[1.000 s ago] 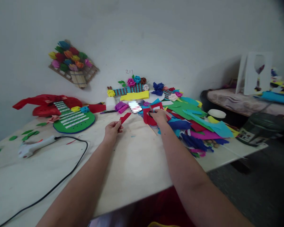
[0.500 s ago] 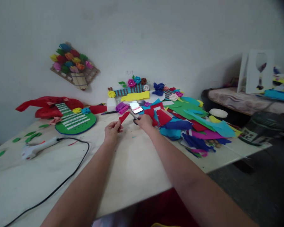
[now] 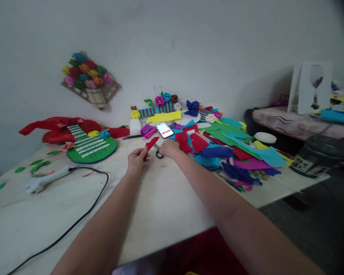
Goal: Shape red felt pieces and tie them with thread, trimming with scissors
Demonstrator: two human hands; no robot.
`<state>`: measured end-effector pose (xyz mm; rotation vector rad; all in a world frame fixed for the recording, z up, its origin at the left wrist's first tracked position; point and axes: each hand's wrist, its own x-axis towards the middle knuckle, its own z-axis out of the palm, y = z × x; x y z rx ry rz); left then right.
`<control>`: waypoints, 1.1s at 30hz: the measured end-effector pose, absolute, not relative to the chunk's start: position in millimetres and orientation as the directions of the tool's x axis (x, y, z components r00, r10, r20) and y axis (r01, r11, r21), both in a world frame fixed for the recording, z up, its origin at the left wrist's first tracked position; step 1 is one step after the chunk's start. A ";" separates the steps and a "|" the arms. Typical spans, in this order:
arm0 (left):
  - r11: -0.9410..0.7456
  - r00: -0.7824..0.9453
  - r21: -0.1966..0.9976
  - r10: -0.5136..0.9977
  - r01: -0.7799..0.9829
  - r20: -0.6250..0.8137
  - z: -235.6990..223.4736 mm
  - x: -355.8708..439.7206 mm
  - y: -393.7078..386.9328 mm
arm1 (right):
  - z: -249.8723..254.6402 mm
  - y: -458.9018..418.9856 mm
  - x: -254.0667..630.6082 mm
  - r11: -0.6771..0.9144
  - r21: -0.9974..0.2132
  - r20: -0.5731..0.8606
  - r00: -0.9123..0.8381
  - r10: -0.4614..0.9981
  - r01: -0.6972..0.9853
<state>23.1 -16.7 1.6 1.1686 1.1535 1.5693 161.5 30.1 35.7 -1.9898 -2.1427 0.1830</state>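
Observation:
Between the fingers of my left hand (image 3: pixel 137 159) is a small folded strip of red paper (image 3: pixel 152 143), its free end pointing up and to the right. My right hand (image 3: pixel 169 148) is closed on a pair of scissors (image 3: pixel 159 154); one dark handle loop shows below the fingers. The blades are mostly hidden, with a bit of metal close to the strip's lower right edge. Both hands are above the table (image 3: pixel 160 214), near its middle. A lit phone (image 3: pixel 166 131) lies just beyond them.
Coloured paper pieces (image 3: pixel 218 151) are heaped at the right. A white glue gun (image 3: pixel 47 179) with a black cord lies left, by several green paper leaves (image 3: pixel 40 166). A green decorated board (image 3: pixel 103 152) stands behind it. A dark transparent container (image 3: pixel 312 156) sits at the right edge.
My right hand has moved slightly left and down with the scissors, and its handle loop has turned. The red strip has shifted a little to the right in my left hand.

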 end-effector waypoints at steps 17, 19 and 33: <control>-0.227 -0.168 0.971 0.963 -0.080 0.212 -4.5 23.8 -12.1 | 47.5 43.0 281.1 -0.230 -0.487 0.399 0.449 0.800 0.842; -0.233 -0.155 0.969 0.963 -0.080 0.218 -5.0 24.1 -11.9 | 50.8 43.1 290.1 -0.258 -0.488 0.431 0.487 0.760 0.834; -0.200 -0.148 0.978 0.971 -0.067 0.188 -0.9 27.1 -15.5 | 43.5 37.9 297.2 -0.270 -0.214 0.530 0.344 0.775 0.939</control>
